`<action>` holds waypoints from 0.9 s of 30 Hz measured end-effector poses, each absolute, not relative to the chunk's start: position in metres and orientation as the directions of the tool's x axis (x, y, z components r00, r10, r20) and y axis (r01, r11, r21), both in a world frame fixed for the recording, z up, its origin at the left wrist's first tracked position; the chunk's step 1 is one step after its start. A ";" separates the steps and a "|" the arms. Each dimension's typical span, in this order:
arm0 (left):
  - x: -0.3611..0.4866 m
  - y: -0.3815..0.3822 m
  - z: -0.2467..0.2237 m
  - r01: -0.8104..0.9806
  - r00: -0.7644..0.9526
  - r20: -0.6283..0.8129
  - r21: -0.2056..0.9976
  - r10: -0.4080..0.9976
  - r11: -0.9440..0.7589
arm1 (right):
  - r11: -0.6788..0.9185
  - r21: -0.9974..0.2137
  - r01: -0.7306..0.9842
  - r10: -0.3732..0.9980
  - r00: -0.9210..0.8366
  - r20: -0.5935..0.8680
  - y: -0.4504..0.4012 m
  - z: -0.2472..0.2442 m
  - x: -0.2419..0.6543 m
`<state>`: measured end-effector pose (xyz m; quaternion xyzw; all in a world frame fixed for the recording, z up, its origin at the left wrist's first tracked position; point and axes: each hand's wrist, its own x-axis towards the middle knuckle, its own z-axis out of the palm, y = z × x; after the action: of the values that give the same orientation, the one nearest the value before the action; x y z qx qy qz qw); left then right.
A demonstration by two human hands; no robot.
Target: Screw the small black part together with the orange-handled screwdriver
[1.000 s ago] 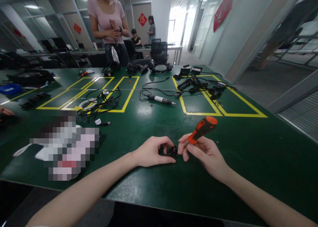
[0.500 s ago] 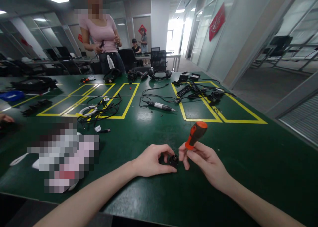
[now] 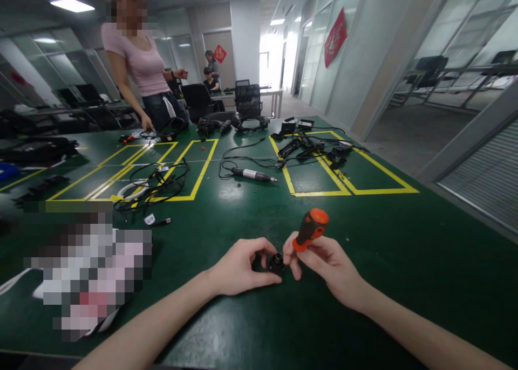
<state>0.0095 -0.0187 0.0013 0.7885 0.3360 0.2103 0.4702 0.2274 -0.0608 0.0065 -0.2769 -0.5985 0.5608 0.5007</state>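
Thumb and fingers of my left hand (image 3: 246,267) close around a small black part with a metal post (image 3: 277,259) on the green table. Beside it, my right hand (image 3: 332,265) grips a screwdriver (image 3: 311,230) with an orange and dark handle. The handle tilts up and to the right, and its lower end sits between my thumb and fingers. I cannot make out the screwdriver's blade, which my fingers hide. My right fingertips are very near the black part; whether they touch it I cannot tell.
A corded electric screwdriver (image 3: 253,175) lies ahead of my hands. Cable bundles (image 3: 156,181) are at left and black parts (image 3: 307,146) at right, over yellow tape outlines. A blurred-out object (image 3: 97,278) lies front left. A person in pink (image 3: 140,62) stands across the table (image 3: 388,262).
The view has shifted slightly, so most things sit further left. The person across the table now reaches one hand down to the tabletop. My hands keep their holds.
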 end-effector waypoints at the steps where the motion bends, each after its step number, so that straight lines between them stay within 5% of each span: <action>1: 0.009 -0.019 0.002 0.337 0.684 0.013 0.881 0.729 -0.332 | 0.216 -0.945 -0.247 0.894 -0.338 0.293 -0.061 0.006 0.227; 27: 0.007 -0.019 0.002 0.362 0.681 -0.007 0.872 0.732 -0.329 | 0.237 -0.944 -0.231 0.901 -0.311 0.302 -0.061 0.008 0.222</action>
<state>0.0065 -0.0194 0.0023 0.7906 0.3461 0.1989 0.4644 0.2221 -0.0605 0.0082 -0.2820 -0.5944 0.5497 0.5148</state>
